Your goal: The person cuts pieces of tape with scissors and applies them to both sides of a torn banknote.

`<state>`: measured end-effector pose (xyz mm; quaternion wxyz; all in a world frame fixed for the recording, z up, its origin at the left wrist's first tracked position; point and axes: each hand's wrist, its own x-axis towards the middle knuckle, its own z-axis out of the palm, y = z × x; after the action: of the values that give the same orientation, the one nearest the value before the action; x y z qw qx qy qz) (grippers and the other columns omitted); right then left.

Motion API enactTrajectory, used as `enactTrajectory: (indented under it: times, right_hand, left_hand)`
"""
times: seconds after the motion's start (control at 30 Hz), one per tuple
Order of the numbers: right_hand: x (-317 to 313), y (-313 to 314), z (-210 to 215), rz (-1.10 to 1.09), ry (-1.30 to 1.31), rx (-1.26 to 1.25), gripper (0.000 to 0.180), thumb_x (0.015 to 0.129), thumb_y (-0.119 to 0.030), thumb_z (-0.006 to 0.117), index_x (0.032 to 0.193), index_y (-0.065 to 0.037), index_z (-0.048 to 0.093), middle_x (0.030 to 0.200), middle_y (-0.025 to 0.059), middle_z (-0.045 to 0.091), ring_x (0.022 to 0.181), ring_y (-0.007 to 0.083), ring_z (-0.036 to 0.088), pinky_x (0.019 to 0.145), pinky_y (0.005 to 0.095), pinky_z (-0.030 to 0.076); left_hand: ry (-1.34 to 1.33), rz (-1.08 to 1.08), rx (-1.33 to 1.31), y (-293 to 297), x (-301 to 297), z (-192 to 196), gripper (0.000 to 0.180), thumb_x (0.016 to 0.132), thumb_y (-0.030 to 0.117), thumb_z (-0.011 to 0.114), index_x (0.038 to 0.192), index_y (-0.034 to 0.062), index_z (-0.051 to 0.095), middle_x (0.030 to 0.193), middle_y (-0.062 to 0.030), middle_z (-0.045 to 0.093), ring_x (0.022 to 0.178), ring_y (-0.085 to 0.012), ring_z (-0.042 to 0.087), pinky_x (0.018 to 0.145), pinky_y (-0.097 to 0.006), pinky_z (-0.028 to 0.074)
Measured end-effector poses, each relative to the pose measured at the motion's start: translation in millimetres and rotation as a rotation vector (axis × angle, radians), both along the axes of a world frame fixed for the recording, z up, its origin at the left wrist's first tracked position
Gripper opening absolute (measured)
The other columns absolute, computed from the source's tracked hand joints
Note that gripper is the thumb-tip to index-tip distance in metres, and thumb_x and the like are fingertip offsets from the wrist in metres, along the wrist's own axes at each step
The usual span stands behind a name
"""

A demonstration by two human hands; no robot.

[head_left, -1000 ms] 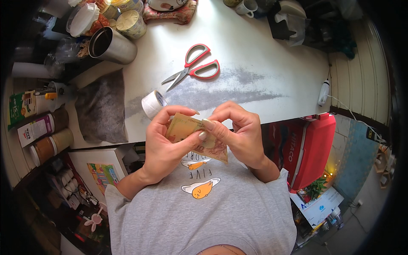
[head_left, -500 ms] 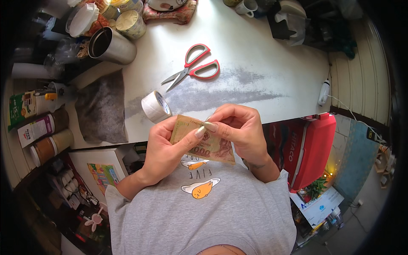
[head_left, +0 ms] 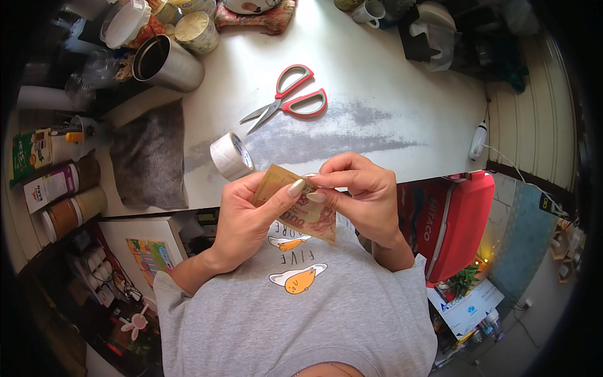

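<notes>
A brownish banknote (head_left: 308, 213) is held up in front of my chest, tilted with its right end lower. My left hand (head_left: 248, 207) is closed on its left side, the thumb lying across the printed face. At the upper edge of the note, my right hand (head_left: 361, 195) pinches with thumb and index finger; whether anything small is also between those fingertips is hidden. Just beyond my left hand, a roll of white tape (head_left: 229, 156) lies on the table. Farther back are scissors (head_left: 282, 100) with red and grey handles, their blades slightly apart.
On the white table (head_left: 389, 119), a dark cloth (head_left: 151, 160) lies at the left. A metal cup (head_left: 179, 69) and several tubs stand at the back left. Jars (head_left: 75, 217) line the left side. A red cooler box (head_left: 458, 226) stands right of the table's near edge.
The banknote has tilted more steeply, its right end swinging down and inward. My right hand has shifted slightly to the right, its fingertips still at the note's upper edge.
</notes>
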<state>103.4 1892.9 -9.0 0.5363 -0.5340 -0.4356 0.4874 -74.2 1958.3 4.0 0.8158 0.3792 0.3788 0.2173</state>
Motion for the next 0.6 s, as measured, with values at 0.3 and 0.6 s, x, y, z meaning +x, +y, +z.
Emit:
enactTrajectory:
  times: [0.3, 0.6]
  right_hand:
    - [-0.7, 0.8, -0.2, -0.007, -0.302, 0.228, 0.028, 0.068, 0.004, 0.074, 0.094, -0.007, 0.073, 0.084, 0.0054, 0.063, 0.075, 0.013, 0.061, 0.063, 0.0238, 0.051]
    - [3.1, 7.3, -1.5, 0.035, -0.661, 0.594, 0.033, 0.064, -0.003, 0.078, 0.095, 0.002, 0.07, 0.082, 0.0067, 0.061, 0.07, 0.0182, 0.057, 0.057, 0.0272, 0.049]
  left_hand:
    - [-0.005, 0.038, -0.011, -1.0, 1.6, 4.9, 0.019, 0.093, 0.015, 0.058, 0.102, -0.0014, 0.059, 0.093, -0.0063, 0.066, 0.082, -0.0077, 0.063, 0.071, -0.023, 0.052]
    - [-0.039, 0.04, -0.055, 0.2, -1.1, 8.8, 0.02, 0.094, 0.017, 0.057, 0.101, -0.0018, 0.058, 0.093, -0.0067, 0.065, 0.082, -0.0076, 0.062, 0.073, -0.023, 0.052]
